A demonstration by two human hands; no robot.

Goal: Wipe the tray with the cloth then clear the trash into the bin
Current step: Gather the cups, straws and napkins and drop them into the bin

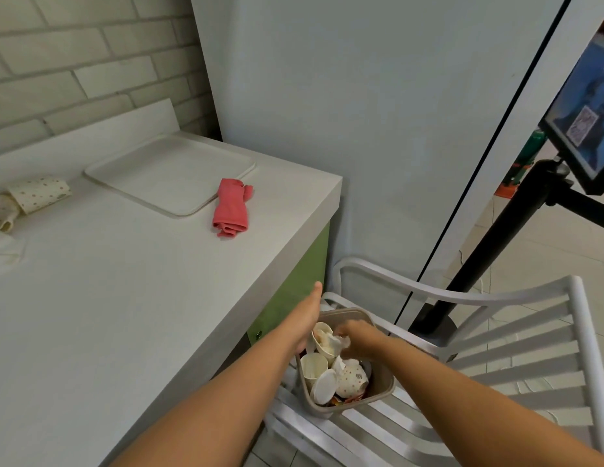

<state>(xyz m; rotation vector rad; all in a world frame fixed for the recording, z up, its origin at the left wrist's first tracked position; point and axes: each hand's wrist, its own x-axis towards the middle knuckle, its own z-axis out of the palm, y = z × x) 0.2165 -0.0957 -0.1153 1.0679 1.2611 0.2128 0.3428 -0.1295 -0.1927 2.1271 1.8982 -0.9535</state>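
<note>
The place looks like a small café or snack bar. At upper left a white brick wall (74,62) backs a white tabletop (125,298) carrying a plain serving tray (169,173) and dotted paper cups (37,193). At lower centre a bin (383,387) of used cups sits on a slatted chair (496,348). At upper right a screen (587,129) shows a QR code.
</note>
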